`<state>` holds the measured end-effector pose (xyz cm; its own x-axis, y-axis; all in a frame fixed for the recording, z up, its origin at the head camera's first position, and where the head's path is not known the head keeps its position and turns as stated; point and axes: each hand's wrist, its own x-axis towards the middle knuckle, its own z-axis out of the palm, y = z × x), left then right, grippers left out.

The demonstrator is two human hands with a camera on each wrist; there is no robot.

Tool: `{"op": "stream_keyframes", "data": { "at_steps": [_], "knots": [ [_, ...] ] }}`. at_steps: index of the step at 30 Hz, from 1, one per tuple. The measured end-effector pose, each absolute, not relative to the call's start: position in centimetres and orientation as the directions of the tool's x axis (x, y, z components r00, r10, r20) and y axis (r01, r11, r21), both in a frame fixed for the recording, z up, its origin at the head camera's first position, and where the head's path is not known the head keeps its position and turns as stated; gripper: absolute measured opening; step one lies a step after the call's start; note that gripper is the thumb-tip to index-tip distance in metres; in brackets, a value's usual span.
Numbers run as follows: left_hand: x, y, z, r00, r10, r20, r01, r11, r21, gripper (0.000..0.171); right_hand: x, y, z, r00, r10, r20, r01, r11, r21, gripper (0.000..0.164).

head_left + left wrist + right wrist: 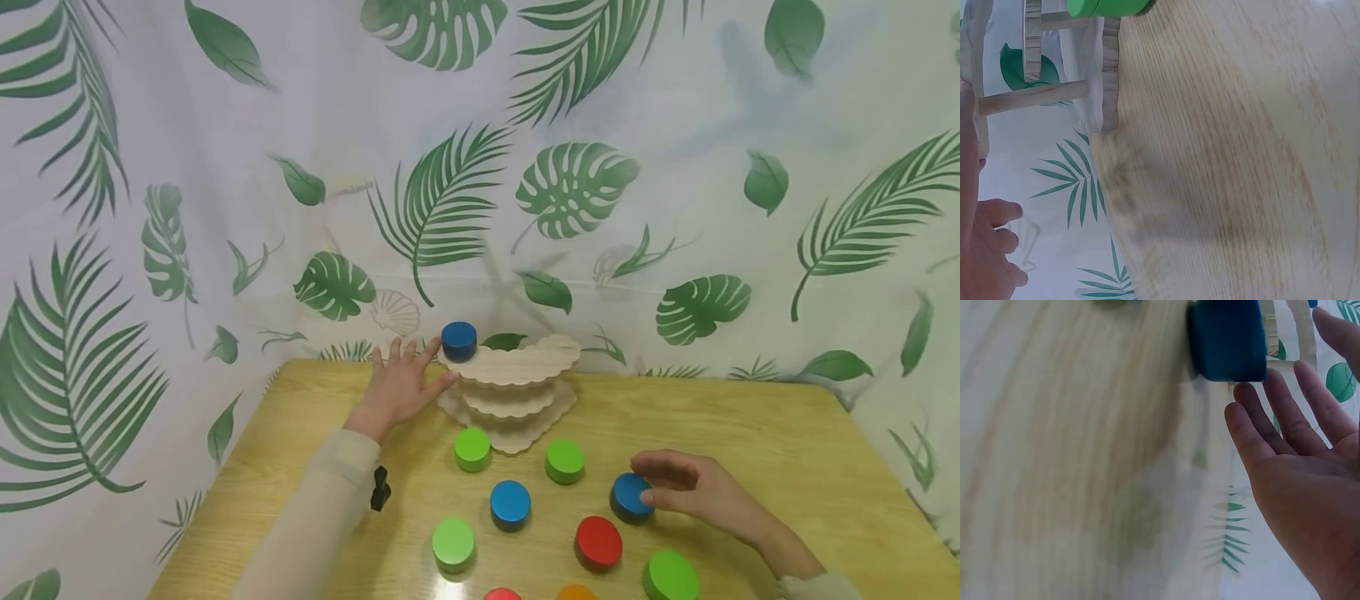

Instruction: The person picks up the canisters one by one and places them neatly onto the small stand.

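At the back of the table stands a tiered wooden stand (517, 367) with scalloped edges. A blue disc (460, 342) rests on the left end of its top tier. My left hand (399, 387) is spread beside that end, its thumb and index fingertip right at the tier and disc. In the left wrist view, the other fingers (999, 240) stick out past the stand (1104, 75). On the right, my right hand (701, 492) reaches to another blue disc (632, 497) on the table. In the right wrist view its loosely extended fingers (1297, 422) come close to that disc (1229, 340), the thumb apart.
Between the hands lie green discs (472, 448), a third blue disc (511, 504) and a red disc (598, 543). An orange disc (576, 592) is cut off at the lower edge. A small black item (380, 488) shows by the left sleeve. Leaf-printed cloth (480, 208) hangs behind the table.
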<state>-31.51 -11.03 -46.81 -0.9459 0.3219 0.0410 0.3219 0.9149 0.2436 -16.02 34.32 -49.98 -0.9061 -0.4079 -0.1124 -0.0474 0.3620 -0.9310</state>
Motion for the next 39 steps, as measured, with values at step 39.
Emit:
{"op": "stream_keyframes", "data": {
  "at_steps": [39],
  "knots": [
    [-31.1,-11.0,-46.2,-0.947,0.320,0.020,0.314,0.913,0.261,0.083,-15.3,34.5,-53.1,-0.924,-0.375,-0.076,-0.123,0.479,-0.869,0.067]
  ]
}}
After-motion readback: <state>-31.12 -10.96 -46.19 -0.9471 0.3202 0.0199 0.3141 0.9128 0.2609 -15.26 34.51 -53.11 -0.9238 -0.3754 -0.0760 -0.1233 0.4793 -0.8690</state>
